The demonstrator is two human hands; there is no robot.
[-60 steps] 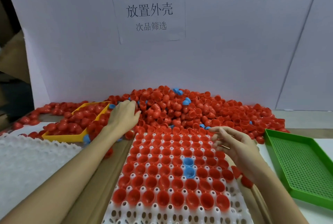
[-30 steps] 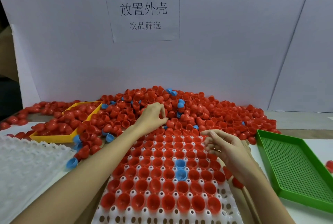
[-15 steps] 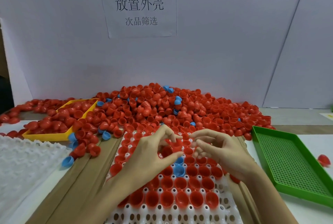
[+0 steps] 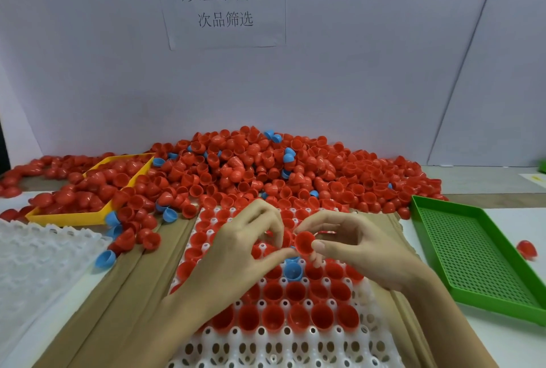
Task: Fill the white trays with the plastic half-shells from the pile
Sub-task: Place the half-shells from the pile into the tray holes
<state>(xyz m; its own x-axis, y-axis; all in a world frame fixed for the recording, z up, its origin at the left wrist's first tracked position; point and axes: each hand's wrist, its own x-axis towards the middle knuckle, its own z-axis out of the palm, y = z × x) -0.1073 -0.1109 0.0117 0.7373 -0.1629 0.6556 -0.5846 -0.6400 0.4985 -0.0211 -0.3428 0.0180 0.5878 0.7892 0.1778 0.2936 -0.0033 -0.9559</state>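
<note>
A white tray (image 4: 266,347) lies in front of me, most of its cups filled with red half-shells and a blue half-shell (image 4: 293,270) near the middle. Behind it spreads a big pile of red half-shells (image 4: 266,166) with a few blue ones. Both hands meet over the tray's middle. My right hand (image 4: 351,249) pinches a red half-shell (image 4: 305,243) between thumb and fingers. My left hand (image 4: 245,246) has its fingers curled toward that shell, its fingertips close beside it; what it holds is hidden.
A yellow tray (image 4: 71,218) with red shells sits at the back left. A stack of empty white trays (image 4: 35,258) is at the left. A green perforated tray (image 4: 472,252) lies at the right, a stray red shell (image 4: 526,248) beyond it. Brown cardboard (image 4: 124,293) is under the tray.
My left hand left the pile and came back over the tray to meet the right hand. A red half-shell now shows between my right hand's fingers.
</note>
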